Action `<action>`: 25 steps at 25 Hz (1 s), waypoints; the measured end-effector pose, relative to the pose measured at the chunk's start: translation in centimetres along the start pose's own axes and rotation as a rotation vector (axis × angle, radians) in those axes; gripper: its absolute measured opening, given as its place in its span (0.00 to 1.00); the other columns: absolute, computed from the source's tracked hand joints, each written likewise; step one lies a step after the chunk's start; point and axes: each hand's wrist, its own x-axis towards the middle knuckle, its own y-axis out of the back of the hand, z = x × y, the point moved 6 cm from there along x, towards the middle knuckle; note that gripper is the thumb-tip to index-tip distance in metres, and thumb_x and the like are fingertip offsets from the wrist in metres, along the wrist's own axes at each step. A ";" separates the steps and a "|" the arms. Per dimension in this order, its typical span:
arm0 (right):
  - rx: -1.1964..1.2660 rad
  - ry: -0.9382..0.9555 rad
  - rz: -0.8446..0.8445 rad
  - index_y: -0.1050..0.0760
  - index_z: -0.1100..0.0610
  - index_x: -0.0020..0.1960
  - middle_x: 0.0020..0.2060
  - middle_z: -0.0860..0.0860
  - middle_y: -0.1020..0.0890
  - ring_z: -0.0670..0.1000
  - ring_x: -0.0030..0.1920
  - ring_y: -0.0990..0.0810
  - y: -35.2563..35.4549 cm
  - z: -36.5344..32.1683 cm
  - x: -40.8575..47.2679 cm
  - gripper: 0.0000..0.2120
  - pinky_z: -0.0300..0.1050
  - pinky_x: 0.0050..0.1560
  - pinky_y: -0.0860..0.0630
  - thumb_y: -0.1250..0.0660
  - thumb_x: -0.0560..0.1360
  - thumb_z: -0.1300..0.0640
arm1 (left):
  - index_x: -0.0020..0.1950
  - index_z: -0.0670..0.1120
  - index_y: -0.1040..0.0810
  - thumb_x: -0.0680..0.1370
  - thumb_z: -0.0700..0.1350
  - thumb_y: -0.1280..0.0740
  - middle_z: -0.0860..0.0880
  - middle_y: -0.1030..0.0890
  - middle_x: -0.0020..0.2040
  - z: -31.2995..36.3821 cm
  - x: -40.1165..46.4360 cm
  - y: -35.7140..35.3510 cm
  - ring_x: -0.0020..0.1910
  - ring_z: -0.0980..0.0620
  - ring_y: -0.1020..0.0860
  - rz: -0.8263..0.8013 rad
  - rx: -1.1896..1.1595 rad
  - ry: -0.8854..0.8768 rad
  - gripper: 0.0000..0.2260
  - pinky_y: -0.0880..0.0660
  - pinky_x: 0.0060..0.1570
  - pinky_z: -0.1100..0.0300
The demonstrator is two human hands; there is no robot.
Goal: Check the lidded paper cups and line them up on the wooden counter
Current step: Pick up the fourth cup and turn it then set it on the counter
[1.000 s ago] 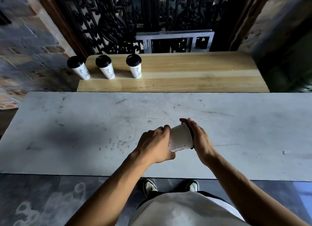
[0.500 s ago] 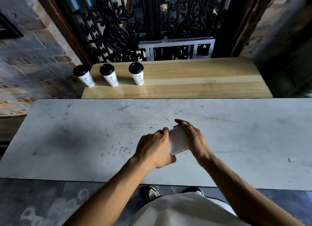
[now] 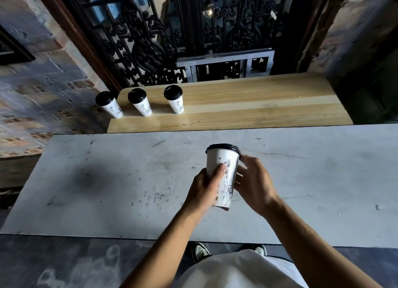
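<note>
A: Scanning left to right: three lidded paper cups (image 3: 142,102) upright in a row at the wooden counter (image 3: 247,106) left end.

B: Hands?

A: My left hand (image 3: 204,185) wraps the fourth cup (image 3: 223,169), upright above the grey table (image 3: 107,180). My right hand (image 3: 253,184) is loosely curled, fingertips at its black lid (image 3: 223,147).

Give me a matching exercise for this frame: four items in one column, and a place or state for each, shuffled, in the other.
Items
1. held cup
2. rightmost counter cup
3. left hand
4. right hand

States
A. stands on the wooden counter
B. wraps the cup's lower body
C. upright above the grey table
D. fingers near the lid rim

Pairs: 1-C, 2-A, 3-B, 4-D
</note>
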 end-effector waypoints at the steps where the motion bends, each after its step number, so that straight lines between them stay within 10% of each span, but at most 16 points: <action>1: -0.029 -0.031 -0.023 0.22 0.58 0.61 0.41 0.58 0.16 0.53 0.37 0.19 0.0 0.5 -0.1 0.19 0.47 0.39 0.24 0.46 0.83 0.50 | 0.53 0.51 0.17 0.66 0.77 0.35 0.49 0.11 0.45 0.0 -0.1 -0.4 0.45 0.49 0.12 -0.005 -0.027 0.003 0.33 0.16 0.39 0.52; 10: -0.049 -0.015 -0.031 0.20 0.56 0.62 0.48 0.63 0.15 0.57 0.42 0.16 1.0 1.1 -0.3 0.19 0.51 0.43 0.22 0.48 0.83 0.55 | 0.56 0.48 0.18 0.75 0.72 0.45 0.41 0.13 0.55 0.0 -0.3 -1.9 0.54 0.43 0.14 -0.002 -0.073 -0.028 0.32 0.18 0.56 0.36; 16: -0.088 0.001 -0.032 0.21 0.60 0.66 0.56 0.72 0.16 0.66 0.51 0.17 1.9 0.3 -0.4 0.21 0.65 0.55 0.19 0.43 0.80 0.54 | 0.39 0.46 0.23 0.70 0.79 0.45 0.52 0.20 0.32 0.8 -0.3 -0.7 0.32 0.60 0.22 0.031 0.160 -0.076 0.35 0.27 0.33 0.67; 20: -0.160 -0.008 -0.036 0.20 0.58 0.60 0.46 0.62 0.15 0.58 0.39 0.16 2.2 0.2 -0.4 0.18 0.50 0.38 0.18 0.38 0.74 0.53 | 0.44 0.54 0.18 0.70 0.75 0.38 0.57 0.16 0.38 1.3 -0.2 0.6 0.39 0.58 0.18 0.157 0.151 -0.135 0.26 0.19 0.43 0.54; 25: -0.261 0.039 -0.079 0.21 0.53 0.65 0.54 0.58 0.12 0.57 0.50 0.12 2.0 0.1 -0.9 0.18 0.56 0.48 0.15 0.32 0.77 0.49 | 0.52 0.56 0.17 0.75 0.54 0.28 0.56 0.16 0.42 2.7 -0.8 1.9 0.42 0.56 0.18 0.349 0.050 -0.379 0.07 0.17 0.47 0.43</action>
